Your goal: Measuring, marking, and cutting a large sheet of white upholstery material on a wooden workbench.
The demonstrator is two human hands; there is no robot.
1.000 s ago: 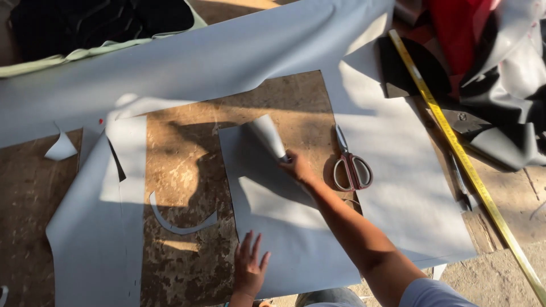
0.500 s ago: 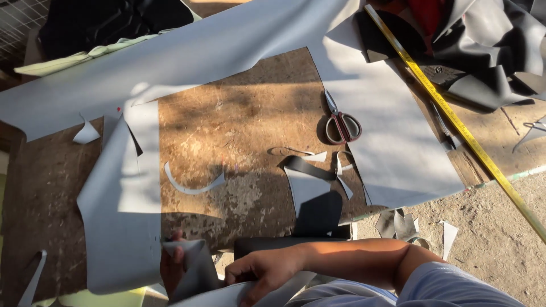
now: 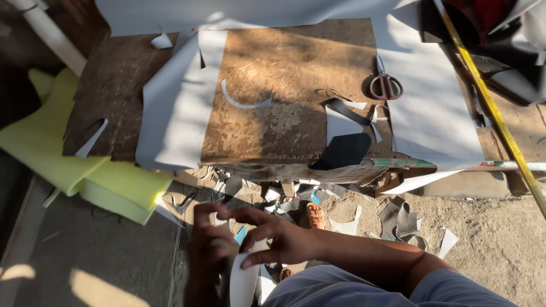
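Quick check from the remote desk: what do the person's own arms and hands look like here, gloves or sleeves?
Both hands are bare, with no gloves, rings or watch in view. The right hand leads into a bare forearm that ends in a short light blue-grey sleeve at the upper arm. The left hand lies in shadow, and its arm is mostly out of frame.

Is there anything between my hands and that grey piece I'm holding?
Nothing visible. Both the left hand and the right hand are directly on the grey cut piece, held low in front of the workboard, above the scraps on the ground.

both hands (image 3: 250, 241) gripping grey cut piece (image 3: 245, 278)
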